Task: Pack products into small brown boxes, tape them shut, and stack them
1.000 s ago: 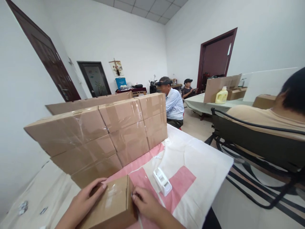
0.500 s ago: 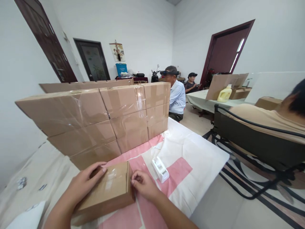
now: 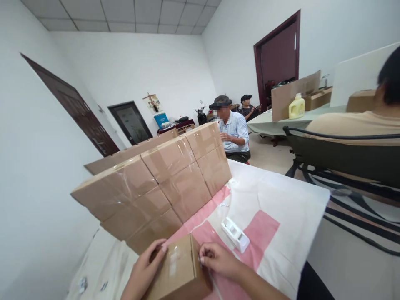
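A small brown cardboard box sits on the tablecloth at the bottom of the view, clear tape across its top. My left hand grips the box along its left side, thumb on the top edge and fingers reaching over the far side. At the box's right edge is my right hand, its fingers curled into a pinch against the side. Whatever lies between those fingertips is too small to make out. To the right of that hand a white tape dispenser lies on the cloth.
A stacked wall of taped cardboard boxes stands behind my hands. The table's white and pink cloth ends at the right. One person sits beyond the stack, another in a dark chair at right. A yellow jug stands on another table.
The head view has turned and tilted, so the box, hands and dispenser appear lower and further right. My left hand stays on the box and my right hand stays pinched at its edge.
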Motion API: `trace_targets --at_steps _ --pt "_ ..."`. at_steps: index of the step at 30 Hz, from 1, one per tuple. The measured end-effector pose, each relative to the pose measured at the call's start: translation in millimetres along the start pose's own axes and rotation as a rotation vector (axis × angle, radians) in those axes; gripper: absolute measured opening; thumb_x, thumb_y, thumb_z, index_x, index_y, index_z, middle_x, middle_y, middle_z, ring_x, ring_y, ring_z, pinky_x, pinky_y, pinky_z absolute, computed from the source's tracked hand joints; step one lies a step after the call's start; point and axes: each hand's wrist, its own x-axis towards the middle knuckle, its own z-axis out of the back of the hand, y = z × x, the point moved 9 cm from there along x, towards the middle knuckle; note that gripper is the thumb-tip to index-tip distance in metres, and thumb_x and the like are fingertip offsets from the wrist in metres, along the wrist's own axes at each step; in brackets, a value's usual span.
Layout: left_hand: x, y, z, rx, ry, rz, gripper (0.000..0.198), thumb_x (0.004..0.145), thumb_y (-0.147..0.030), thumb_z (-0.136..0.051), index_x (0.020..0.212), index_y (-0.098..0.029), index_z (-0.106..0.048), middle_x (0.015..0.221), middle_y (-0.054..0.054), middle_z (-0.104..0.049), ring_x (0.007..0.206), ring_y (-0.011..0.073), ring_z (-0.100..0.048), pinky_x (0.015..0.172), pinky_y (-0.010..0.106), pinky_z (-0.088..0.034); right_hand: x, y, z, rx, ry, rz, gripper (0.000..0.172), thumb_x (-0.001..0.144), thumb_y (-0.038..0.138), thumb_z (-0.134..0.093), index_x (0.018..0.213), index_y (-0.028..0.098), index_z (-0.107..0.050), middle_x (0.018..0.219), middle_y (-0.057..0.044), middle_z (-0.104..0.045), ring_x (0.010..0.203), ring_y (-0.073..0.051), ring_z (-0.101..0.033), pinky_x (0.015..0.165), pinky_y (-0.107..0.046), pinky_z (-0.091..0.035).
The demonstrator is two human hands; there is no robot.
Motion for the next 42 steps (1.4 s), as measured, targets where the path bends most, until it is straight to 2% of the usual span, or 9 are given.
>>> trace_targets --at_steps 11,17,24,29,36,39,40,42 --pt "-1.4 -19.1 3.7 -0.021 -0.018 -0.044 0.054 0.082 -0.066 -0.051 0.107 -0.025 -0.074 0.116 0.006 -0.077 0.113 0.0287 -0.070 0.103 0.036 -0.055 1.1 -6.2 1.6 0.038 -0.021 -0.015 0.027 0.074 0.041 -0.073 0.079 0.020 -0.056 0.070 0.004 -0.054 0.058 -0.010 -0.047 0.058 -0.024 -0.035" --pt "0.3 -13.8 3.3 -0.010 -0.022 -0.047 0.053 0.083 -0.065 -0.052 0.108 -0.024 -0.074 0.116 0.006 -0.077 0.114 0.0288 -0.070 0.102 0.036 -0.056 5.4 -10.6 -0.3 0.083 0.010 0.008 0.023 0.071 0.032 -0.073 0.078 0.019 -0.055 0.071 0.003 -0.055 0.061 -0.011 -0.050 0.060 -0.024 -0.037" --pt "0.6 -15.3 3.1 -0.010 -0.013 -0.058 0.052 0.084 -0.065 -0.052 0.107 -0.025 -0.074 0.116 0.005 -0.077 0.115 0.0290 -0.070 0.102 0.036 -0.056 5.8 -12.5 0.5 0.038 -0.030 -0.027 0.016 0.073 0.031 -0.066 0.076 0.019 -0.056 0.068 0.002 -0.058 0.058 -0.011 -0.050 0.058 -0.024 -0.037" --pt "1.4 -6.5 1.8 -0.001 -0.012 -0.035 0.053 0.085 -0.065 -0.051 0.112 -0.025 -0.072 0.120 0.005 -0.075 0.120 0.0293 -0.067 0.104 0.037 -0.054 5.3 -13.9 4.0 0.050 -0.086 -0.049 0.014 0.070 0.029 -0.067 0.072 0.018 -0.057 0.064 0.003 -0.059 0.058 -0.010 -0.050 0.058 -0.023 -0.036" --pt "2.1 1.2 -1.0 -0.037 -0.017 -0.017 0.053 0.086 -0.065 -0.052 0.114 -0.024 -0.071 0.123 0.004 -0.074 0.122 0.0289 -0.066 0.106 0.037 -0.052 9.0 -12.4 3.6 0.024 -0.040 -0.005 0.024 0.069 0.037 -0.074 0.067 0.016 -0.061 0.064 0.000 -0.062 0.062 -0.013 -0.055 0.064 -0.026 -0.043" --pt "2.4 1.6 0.1 -0.023 -0.028 -0.028 0.051 0.086 -0.064 -0.052 0.112 -0.026 -0.073 0.121 0.003 -0.075 0.120 0.0285 -0.067 0.104 0.036 -0.053 7.2 -4.7 10.1 -0.047 -0.060 0.032 0.039 0.077 0.054 -0.072 0.072 0.016 -0.064 0.069 -0.002 -0.064 0.067 -0.016 -0.060 0.069 -0.029 -0.047" --pt "2.4 2.0 0.5 -0.015 -0.032 -0.036 0.050 0.086 -0.064 -0.053 0.112 -0.026 -0.073 0.121 0.002 -0.075 0.120 0.0283 -0.067 0.104 0.035 -0.053 5.3 2.0 13.8 -0.075 -0.079 0.079 0.045 0.078 0.061 -0.071 0.080 0.016 -0.067 0.077 -0.005 -0.067 0.074 -0.019 -0.063 0.074 -0.032 -0.049" --pt "2.1 3.7 1.3 0.002 -0.040 -0.044 0.049 0.086 -0.064 -0.054 0.112 -0.027 -0.074 0.121 0.002 -0.075 0.119 0.0281 -0.068 0.104 0.036 -0.054 -0.2 17.5 18.3 -0.137 -0.091 0.191 0.067 0.072 0.070 -0.074 0.112 0.017 -0.069 0.114 -0.012 -0.069 0.105 -0.028 -0.065 0.095 -0.039 -0.049"
